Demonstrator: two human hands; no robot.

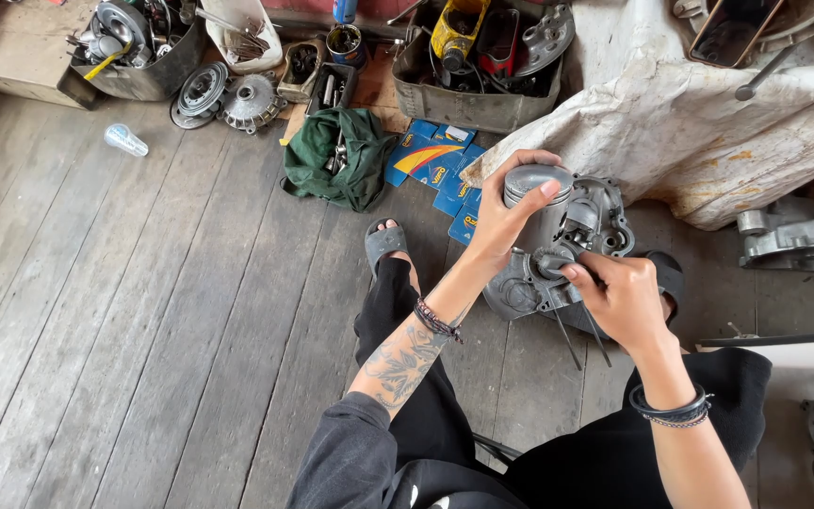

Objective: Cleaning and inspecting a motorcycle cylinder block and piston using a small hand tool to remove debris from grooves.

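Two hands (511, 212) (619, 297) grip one engine casing (595, 221).

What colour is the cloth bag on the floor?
Dark green cloth bag, clearest in the head view.

1. The engine casing (567, 240) is cast grey metal, dull and slightly rough, with a smoother piston (536, 182) on top.
2. Left of the casing, the plank floor (143, 311) is weathered, matt grey wood.
3. The green bag (336, 155) up-left of the casing is soft, crumpled cloth.

A grey metal engine case (572, 250), its round cylinder (531, 188) upright on top, sits above the plank floor (143, 330).
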